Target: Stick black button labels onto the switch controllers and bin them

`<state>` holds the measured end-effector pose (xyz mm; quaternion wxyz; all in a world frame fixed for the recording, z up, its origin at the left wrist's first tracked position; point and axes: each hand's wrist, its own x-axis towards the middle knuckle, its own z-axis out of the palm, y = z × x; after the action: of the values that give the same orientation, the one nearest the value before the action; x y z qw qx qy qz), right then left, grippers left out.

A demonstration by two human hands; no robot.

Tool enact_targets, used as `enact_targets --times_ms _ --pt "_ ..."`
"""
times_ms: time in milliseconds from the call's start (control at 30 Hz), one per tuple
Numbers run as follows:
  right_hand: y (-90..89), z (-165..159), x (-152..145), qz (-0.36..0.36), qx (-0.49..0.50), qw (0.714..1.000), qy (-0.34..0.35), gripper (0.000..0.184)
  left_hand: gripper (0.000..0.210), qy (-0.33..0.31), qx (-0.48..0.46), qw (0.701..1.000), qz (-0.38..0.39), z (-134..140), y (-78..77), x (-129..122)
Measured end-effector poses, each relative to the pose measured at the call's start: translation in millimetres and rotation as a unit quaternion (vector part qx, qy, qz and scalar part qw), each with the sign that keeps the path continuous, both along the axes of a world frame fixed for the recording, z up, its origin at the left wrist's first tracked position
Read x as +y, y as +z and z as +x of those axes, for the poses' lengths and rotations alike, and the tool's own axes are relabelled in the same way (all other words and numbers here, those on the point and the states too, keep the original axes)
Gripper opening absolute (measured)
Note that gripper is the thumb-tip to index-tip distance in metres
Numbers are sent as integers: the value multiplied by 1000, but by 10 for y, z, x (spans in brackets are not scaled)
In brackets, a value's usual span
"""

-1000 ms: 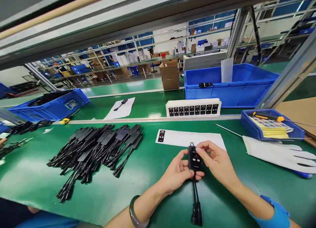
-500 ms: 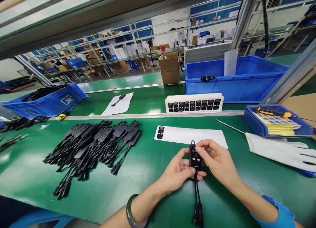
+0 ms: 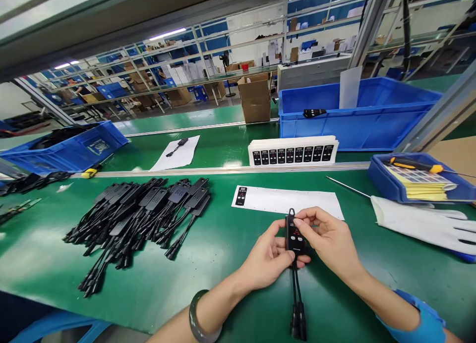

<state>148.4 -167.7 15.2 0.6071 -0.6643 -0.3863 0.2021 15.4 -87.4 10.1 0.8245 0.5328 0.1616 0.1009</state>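
Observation:
A small black controller box [image 3: 293, 249] with two cables and a hanging loop is held upright over the bench. My left hand [image 3: 269, 258] is closed around its left side, thumb on the lower face and fingers behind. On the box's face lies a black label sticker [image 3: 296, 232] with red marks and white button shapes. My right hand [image 3: 329, 236] has thumb and index finger closed at the sticker's upper right corner; whether that corner is lifted is hidden. Just behind is a white backing strip [image 3: 290, 200] with one black sticker [image 3: 241, 196] at its left end.
A pile of cabled black controllers [image 3: 148, 204] lies left. Behind the strip stands a stack of sticker sheets [image 3: 293, 143]. Blue bins [image 3: 357, 125] stand at the back. Right are a small tray [image 3: 375, 177], a screwdriver [image 3: 416, 164], a metal rod [image 3: 345, 185] and a white glove [image 3: 416, 224].
The view has shifted slightly, so the bench things sit a little higher in the picture. Both hands keep nearly the same grip on the controller and its sticker.

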Motion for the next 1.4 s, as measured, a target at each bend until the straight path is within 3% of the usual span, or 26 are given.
enact_targets --times_ms 267,400,500,633,767,933,967,1033,1133,1300,1400 --pt "-29 4 -20 -9 -5 1000 -17 15 53 -2 -4 1000 6 -7 -6 1" --pt "-69 40 -20 -18 -59 998 -28 14 52 -3 -8 1000 0 -4 -6 9" --pt "-99 71 8 -24 -67 997 -37 23 50 -6 -12 999 -31 1 -11 31" --pt "-158 65 60 -57 -1 997 52 32 34 7 -17 995 -93 14 -18 87" --pt "-213 3 77 -77 26 982 169 47 31 38 -9 995 -95 26 -42 143" --pt "-223 -40 49 -87 102 955 266 106 31 73 5 993 -92 42 -56 166" --pt "-222 -35 46 -78 110 951 277 109 33 77 8 993 -85 44 -51 165" --pt "-223 -13 50 -58 110 952 278 89 35 81 12 995 -59 46 -38 161" --pt "-239 25 73 -36 52 971 229 52 40 80 19 997 -10 43 -35 151" --pt "-252 22 78 -61 -65 979 181 49 45 78 33 994 70 51 -88 134" --pt "-229 -11 67 -93 -129 974 159 47 47 80 37 994 67 77 -117 122"
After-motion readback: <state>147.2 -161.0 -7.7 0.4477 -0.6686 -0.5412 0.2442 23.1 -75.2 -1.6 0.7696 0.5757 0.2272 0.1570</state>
